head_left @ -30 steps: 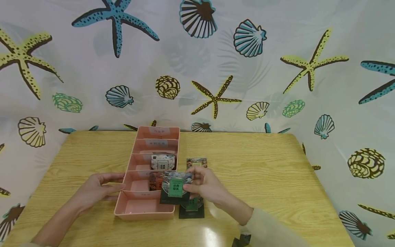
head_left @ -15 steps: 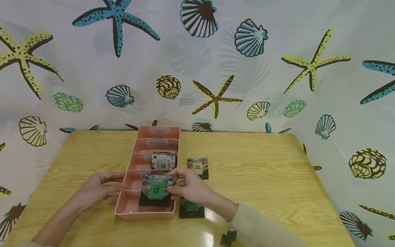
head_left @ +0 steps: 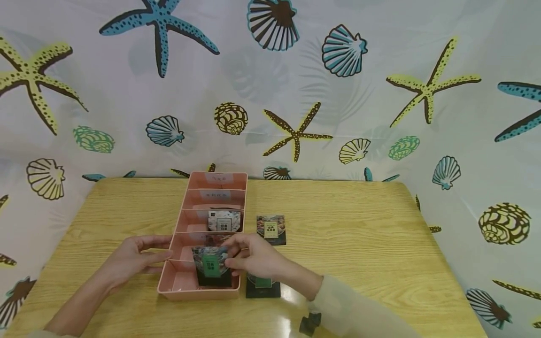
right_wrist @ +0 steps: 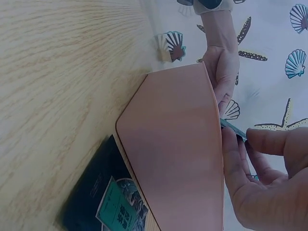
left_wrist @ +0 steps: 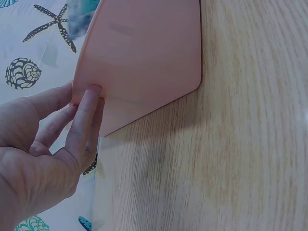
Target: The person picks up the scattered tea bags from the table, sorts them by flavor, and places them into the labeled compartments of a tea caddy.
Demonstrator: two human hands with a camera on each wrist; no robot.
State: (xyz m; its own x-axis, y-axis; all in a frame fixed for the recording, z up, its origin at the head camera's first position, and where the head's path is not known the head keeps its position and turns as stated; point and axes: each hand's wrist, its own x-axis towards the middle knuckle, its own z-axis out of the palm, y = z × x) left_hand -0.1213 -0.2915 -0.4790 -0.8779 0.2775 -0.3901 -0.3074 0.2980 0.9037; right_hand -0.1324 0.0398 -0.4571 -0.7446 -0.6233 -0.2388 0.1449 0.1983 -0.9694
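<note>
My right hand pinches the right edge of a tea sachet with a green label. That sachet hangs tilted over the nearest compartment of a pink divided box, its lower part inside the box walls. On the box's left side, my left hand touches the wall with extended fingers, tips at the rim; the left wrist view shows the fingers against the outer wall. A red-toned sachet stands in the second compartment, partly hidden. White sachets stand in the third.
Right of the box lie a yellow-labelled sachet and, nearer, a green-labelled sachet close beside the box wall. Paper labels mark the back compartments. A patterned curtain hangs behind the wooden table.
My right hand has carried the green-labelled sachet left from beside the box to over the nearest compartment, then lowered it and tilted it more upright. My left hand stays in place.
</note>
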